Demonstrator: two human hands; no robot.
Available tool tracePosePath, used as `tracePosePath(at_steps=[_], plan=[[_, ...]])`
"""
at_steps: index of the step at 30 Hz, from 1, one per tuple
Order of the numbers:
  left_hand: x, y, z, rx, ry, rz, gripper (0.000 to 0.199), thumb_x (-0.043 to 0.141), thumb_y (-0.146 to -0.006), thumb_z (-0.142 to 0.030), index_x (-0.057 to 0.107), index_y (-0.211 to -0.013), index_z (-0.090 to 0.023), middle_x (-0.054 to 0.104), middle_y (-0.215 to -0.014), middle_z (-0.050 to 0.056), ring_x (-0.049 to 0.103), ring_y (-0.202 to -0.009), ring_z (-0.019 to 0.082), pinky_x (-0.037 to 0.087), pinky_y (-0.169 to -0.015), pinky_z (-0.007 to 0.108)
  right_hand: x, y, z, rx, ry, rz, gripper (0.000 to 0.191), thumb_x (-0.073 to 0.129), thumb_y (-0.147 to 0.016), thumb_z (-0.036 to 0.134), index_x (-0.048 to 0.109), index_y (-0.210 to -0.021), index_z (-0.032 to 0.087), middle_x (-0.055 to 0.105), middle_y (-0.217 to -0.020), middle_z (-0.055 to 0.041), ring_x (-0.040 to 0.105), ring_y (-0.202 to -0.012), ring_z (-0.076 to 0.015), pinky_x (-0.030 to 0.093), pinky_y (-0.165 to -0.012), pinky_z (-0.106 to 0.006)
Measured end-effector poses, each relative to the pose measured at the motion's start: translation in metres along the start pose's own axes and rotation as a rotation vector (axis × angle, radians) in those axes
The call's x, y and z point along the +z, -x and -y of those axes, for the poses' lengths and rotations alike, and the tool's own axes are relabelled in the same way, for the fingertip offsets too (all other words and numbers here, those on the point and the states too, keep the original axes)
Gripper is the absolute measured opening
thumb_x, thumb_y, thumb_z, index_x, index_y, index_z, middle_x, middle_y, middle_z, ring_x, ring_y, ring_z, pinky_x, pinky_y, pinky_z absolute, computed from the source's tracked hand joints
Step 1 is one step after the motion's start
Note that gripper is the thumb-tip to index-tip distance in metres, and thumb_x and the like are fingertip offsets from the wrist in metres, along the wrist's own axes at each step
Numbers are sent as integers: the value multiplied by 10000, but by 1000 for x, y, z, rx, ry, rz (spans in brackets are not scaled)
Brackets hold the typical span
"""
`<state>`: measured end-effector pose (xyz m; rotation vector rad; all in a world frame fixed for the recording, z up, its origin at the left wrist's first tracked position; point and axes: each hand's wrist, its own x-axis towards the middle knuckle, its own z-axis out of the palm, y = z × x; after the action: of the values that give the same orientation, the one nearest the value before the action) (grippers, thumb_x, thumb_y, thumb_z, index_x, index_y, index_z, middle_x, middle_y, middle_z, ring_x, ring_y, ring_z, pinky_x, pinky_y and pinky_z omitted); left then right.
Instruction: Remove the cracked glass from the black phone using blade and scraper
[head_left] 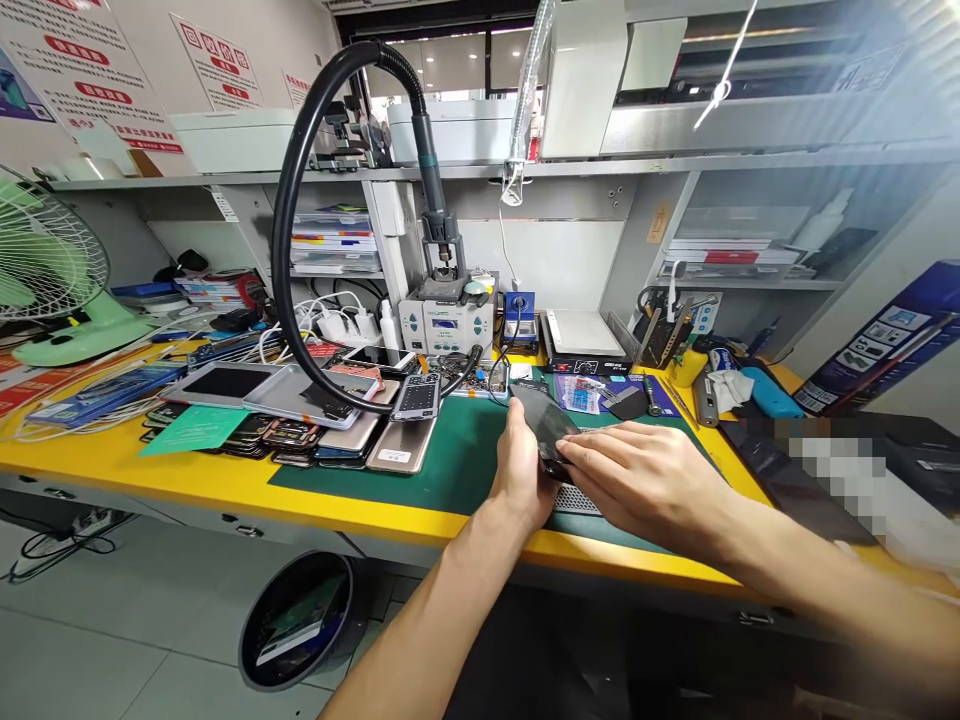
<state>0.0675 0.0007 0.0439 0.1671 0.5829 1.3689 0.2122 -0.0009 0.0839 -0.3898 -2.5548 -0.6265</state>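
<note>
A dark, glossy smartphone (549, 428) is held tilted above the green work mat (450, 470). My left hand (521, 465) grips it from the left, thumb up along its edge, with the other fingers hidden behind or beneath it. Over its lower right edge lie the fingers of my right hand (645, 485), bent and pressed together against the phone. Whether a small thing is pinched under those fingertips cannot be seen. Below both hands, a perforated metal plate (577, 500) shows on the mat.
Stacked phones and parts (330, 430) crowd the left, with a hot-air station (446, 320) behind and its black hose (283, 220) arching over them. A flat black-and-white device (589, 340) stands at the back. Tools fill a holder (664, 325). A bin (300, 620) sits on the floor.
</note>
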Motion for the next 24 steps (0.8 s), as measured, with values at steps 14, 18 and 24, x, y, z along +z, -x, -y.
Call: tracePosePath(at_steps=[14, 18, 24], plan=[[-30, 15, -9, -14, 11, 314, 197, 706, -866, -255, 680, -1023, -139, 720, -976, 72, 667, -823, 176, 542, -885, 390, 5, 0, -5, 24, -64, -185, 149, 609, -868, 40, 656, -996, 98, 789, -910, -115, 747, -703, -207, 598, -624, -321], [-38, 13, -9, -14, 21, 347, 186, 690, -879, -236, 675, -1039, -143, 718, -1008, 80, 669, -872, 187, 528, -932, 424, 7, 0, -4, 27, -100, -203, 206, 625, -836, 8, 650, -1026, 82, 788, -896, -114, 757, -726, -219, 627, -672, -340], [-42, 10, -9, -2, 26, 383, 168, 670, -879, -221, 693, -1005, -112, 717, -1037, 104, 657, -939, 195, 502, -987, 438, 12, -2, -6, 19, -125, -219, 243, 591, -821, -9, 643, -1038, 88, 787, -883, -113, 766, -755, -217, 647, -713, -338]])
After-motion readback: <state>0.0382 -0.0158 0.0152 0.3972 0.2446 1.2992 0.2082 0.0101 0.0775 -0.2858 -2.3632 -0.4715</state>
